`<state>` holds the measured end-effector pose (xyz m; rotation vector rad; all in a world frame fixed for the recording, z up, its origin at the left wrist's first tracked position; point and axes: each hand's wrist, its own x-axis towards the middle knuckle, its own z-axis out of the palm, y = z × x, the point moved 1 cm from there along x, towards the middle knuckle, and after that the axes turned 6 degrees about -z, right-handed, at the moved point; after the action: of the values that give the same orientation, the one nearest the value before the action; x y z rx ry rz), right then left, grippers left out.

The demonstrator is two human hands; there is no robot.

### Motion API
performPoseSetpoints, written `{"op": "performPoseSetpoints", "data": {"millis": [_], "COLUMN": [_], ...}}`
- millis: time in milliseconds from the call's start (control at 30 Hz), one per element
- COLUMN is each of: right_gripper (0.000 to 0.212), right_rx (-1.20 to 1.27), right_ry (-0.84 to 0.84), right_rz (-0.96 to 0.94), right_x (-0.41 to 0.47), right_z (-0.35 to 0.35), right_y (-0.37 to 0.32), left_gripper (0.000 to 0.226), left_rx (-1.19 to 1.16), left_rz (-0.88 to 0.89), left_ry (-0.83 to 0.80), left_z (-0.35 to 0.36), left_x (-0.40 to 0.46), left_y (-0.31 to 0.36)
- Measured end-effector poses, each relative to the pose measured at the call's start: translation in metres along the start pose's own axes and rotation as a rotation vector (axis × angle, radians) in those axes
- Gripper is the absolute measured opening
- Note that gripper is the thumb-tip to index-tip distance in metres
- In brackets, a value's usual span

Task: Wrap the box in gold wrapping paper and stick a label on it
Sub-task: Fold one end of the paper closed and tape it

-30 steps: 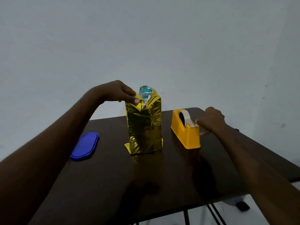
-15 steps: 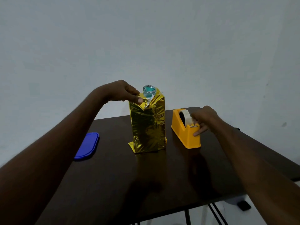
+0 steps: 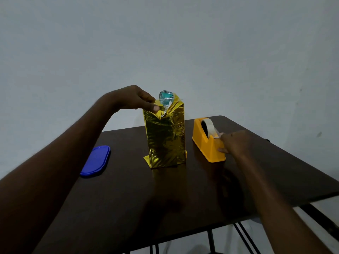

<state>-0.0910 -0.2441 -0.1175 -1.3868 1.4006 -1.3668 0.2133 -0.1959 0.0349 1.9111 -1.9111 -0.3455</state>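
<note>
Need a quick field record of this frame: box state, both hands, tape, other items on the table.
box: upright on the table, wrapped in gold wrapping paper, top flaps not closed, teal and silver showing at the opening
left hand: pinches the paper's top edge
right hand: at the cutter end of the orange tape dispenser, fingers at the tape end; grip unclear
tape roll: seated in the dispenser
blue lid: flat, left of the box, apart from it
label: none visible
</note>
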Motion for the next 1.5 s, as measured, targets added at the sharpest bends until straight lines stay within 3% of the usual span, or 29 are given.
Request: {"op": "performPoseSetpoints", "data": {"millis": [67,200,533,833,1167,1500], "right_gripper": [0.035,0.018,0.018,0.017,0.016,0.020], "right_rx": [-0.047,-0.035,0.158,0.196,0.154,0.288], "right_ry": [0.013,-0.016,0.246,0.271,0.173,-0.104], "right_rz": [-0.045,-0.010,0.047,0.090,0.115,-0.236], "right_x": [0.002,0.003,-0.017,-0.018,-0.034,-0.034], "right_z": [0.002,0.004,0.032,0.037,0.034,0.024], "right_y": [0.010,0.023,0.041,0.040,0.046,-0.042], "left_gripper": [0.048,0.047,0.050,0.050,0.051,0.052], "left_rx": [0.004,0.013,0.014,-0.003,0.002,0.020], "left_rz": [0.001,0.005,-0.003,0.000,0.004,-0.012], "left_ry": [0.001,0.001,0.005,0.011,0.003,0.003], "left_z": [0.000,0.000,0.000,0.000,0.001,0.002], "left_x": [0.000,0.000,-0.001,-0.002,-0.004,-0.006], "left_y": [0.000,0.000,0.002,-0.001,0.000,0.003]}}
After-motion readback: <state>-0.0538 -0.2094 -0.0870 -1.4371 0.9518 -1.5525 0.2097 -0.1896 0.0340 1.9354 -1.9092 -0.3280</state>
